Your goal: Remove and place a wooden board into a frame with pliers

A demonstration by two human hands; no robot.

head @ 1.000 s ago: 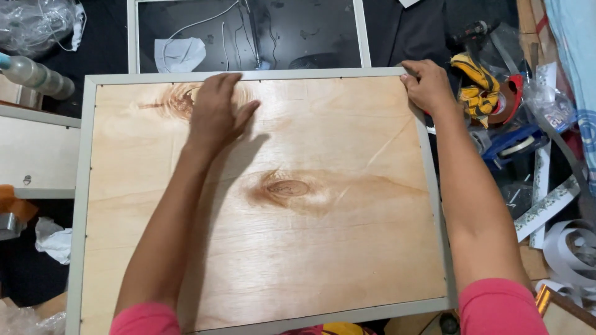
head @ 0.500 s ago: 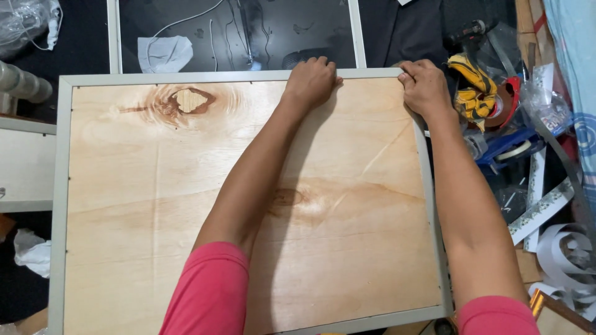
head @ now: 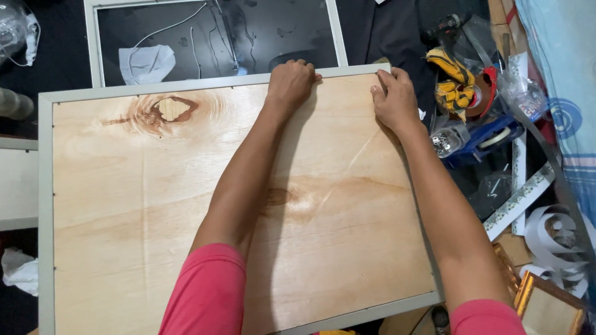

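Nearest, pink sleeves (head: 205, 291) reach over a smooth plywood backing board (head: 155, 211), knotted and grained, set in a pale grey frame (head: 45, 205). At its far edge the left hand (head: 289, 84) curls over the rail, having slid right from the knot (head: 169, 110). The right hand (head: 394, 99) presses fingers together at the corner. Beyond lies a dark glazed frame (head: 211, 31) holding a crumpled white mask (head: 146, 63).
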